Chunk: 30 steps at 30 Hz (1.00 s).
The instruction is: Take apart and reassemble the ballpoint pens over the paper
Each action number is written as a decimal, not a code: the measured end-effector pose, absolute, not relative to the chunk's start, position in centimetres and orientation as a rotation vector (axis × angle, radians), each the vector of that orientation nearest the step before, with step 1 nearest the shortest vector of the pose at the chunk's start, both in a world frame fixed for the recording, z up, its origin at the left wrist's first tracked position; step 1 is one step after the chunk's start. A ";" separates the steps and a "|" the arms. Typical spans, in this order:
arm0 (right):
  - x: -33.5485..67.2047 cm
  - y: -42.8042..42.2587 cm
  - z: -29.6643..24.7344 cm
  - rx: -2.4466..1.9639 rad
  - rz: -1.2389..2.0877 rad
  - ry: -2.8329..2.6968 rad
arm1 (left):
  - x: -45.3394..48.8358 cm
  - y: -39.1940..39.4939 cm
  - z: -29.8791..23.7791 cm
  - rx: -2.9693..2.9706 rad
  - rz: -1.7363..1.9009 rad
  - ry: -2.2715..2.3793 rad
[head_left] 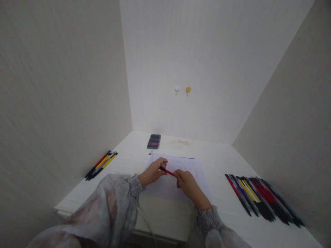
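White tabletop (217, 158). Red-and-black pen (170, 172) held over the paper (165, 189); left hand (153, 171), half curled, pinches its black end; right hand (188, 182), fingers folded, grips the red end. Small pen group (102, 165) at 9 o'clock from it, bigger pen row (261, 199) near 3.

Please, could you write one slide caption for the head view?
Left hand and right hand hold a red pen over paper, more pens lying either side.

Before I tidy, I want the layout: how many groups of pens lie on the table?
2: a smaller group at left, a larger group at right. The right hand holds one pen between them.
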State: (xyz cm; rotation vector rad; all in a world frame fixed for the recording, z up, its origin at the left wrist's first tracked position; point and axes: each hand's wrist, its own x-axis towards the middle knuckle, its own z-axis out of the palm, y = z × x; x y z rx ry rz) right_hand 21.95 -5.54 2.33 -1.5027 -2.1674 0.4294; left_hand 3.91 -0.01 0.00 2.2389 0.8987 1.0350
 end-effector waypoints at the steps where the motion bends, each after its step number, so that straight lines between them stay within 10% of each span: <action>1: 22.0 -5.5 2.3 -1.492 0.436 -2.139 | 3.9 0.0 0.0 2.233 1.034 0.910; 30: 22.0 -5.7 3.3 -1.315 0.724 -1.638 | 4.1 -0.5 0.6 2.216 1.182 1.008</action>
